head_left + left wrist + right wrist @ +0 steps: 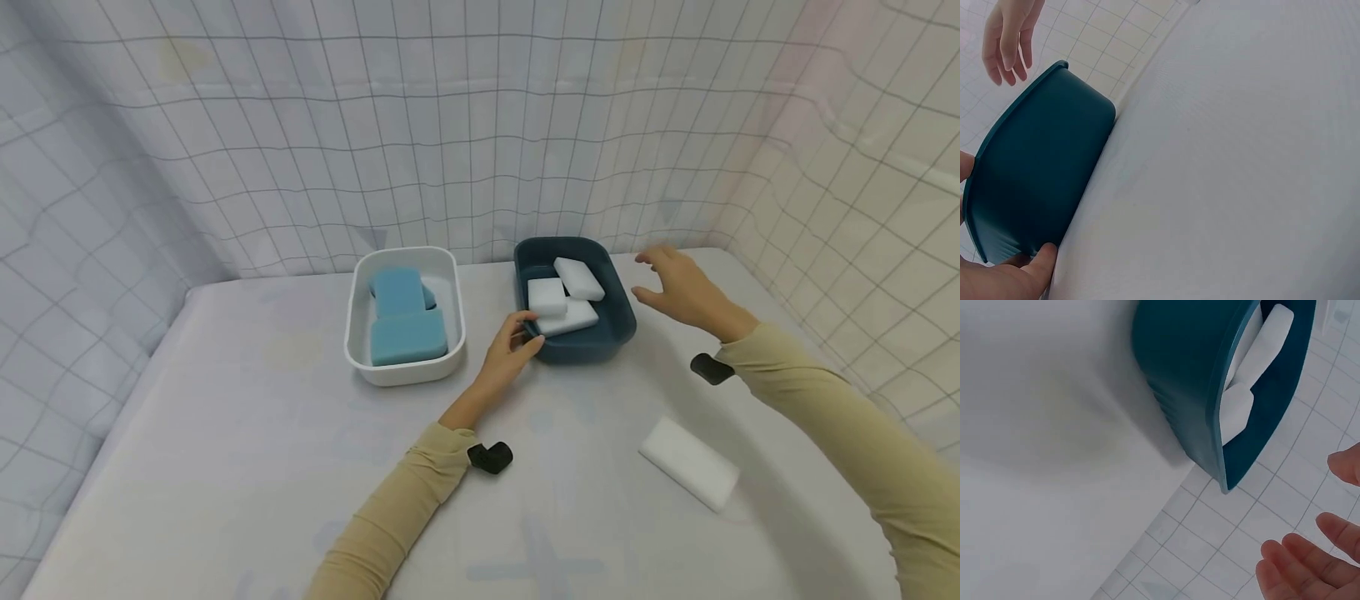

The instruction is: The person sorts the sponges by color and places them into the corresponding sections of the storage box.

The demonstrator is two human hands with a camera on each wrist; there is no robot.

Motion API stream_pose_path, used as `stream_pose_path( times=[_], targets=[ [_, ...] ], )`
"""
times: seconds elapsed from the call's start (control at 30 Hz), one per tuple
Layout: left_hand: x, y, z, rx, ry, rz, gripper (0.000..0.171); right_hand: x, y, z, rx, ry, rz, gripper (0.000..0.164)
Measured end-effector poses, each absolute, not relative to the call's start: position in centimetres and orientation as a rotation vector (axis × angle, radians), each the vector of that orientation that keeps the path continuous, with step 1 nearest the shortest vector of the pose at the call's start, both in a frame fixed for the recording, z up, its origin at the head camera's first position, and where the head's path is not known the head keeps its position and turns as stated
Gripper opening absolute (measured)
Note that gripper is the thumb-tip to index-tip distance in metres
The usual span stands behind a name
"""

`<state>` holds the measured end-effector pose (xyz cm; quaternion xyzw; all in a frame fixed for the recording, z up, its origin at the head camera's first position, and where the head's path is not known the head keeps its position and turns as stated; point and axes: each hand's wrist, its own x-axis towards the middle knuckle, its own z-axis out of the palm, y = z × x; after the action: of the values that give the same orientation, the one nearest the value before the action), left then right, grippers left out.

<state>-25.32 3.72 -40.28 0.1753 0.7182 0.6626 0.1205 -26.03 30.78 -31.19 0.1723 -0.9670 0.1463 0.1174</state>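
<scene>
A dark teal tub [581, 350] stands near the table's back edge with several white sponge-like blocks [579, 277] inside. My left hand [504, 357] holds the tub's front left corner, fingertips at the rim and thumb against the outer wall. In the left wrist view, the thumb [1042, 265] presses low on the tub's wall. To the right of the tub, my right hand [686, 292] hovers with its fingers spread and nothing in them. The right wrist view shows those fingers [1300, 569] apart from the tub, relaxed and slightly bent.
Left of the teal tub is a white tub [405, 377] holding several blue sponge-like blocks [408, 337]. One more white block [690, 463] lies on the table at the front right, below my right forearm. Grid-patterned cloth [450, 125] hangs behind and beside the table.
</scene>
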Motion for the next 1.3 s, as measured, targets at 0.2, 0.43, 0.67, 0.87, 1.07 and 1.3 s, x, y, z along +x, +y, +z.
stream_pose_path(
  times=[0.2, 0.43, 0.67, 0.87, 1.07, 1.3],
  targets=[
    [-25.3, 3.7, -40.4, 0.532, 2.098, 1.938, 0.045, -24.8, 31.1, -31.1, 0.543, -2.771, 0.42, 0.039],
    [-26.1, 4.2, -41.6, 0.52, 2.094, 1.929, 0.046, -23.0, 31.9, -31.5, 0.522, -2.776, 0.459, 0.038],
    [-27.3, 4.8, -43.2, 0.484, 2.135, 1.932, 0.044, -21.6, 32.7, -32.1, 0.576, -2.732, 0.459, 0.037],
    [-27.5, 4.6, -43.3, 0.493, 2.165, 1.929, 0.042, -20.3, 33.5, -32.3, 0.599, -2.678, 0.455, 0.038],
    [-27.5, 4.4, -43.3, 0.497, 2.15, 1.928, 0.042, -18.6, 33.9, -33.2, 0.665, -2.656, 0.447, 0.039],
    [-27.7, 4.4, -43.4, 0.519, 2.123, 1.934, 0.043, -16.1, 34.4, -34.5, 0.646, -2.724, 0.428, 0.041]
  ],
)
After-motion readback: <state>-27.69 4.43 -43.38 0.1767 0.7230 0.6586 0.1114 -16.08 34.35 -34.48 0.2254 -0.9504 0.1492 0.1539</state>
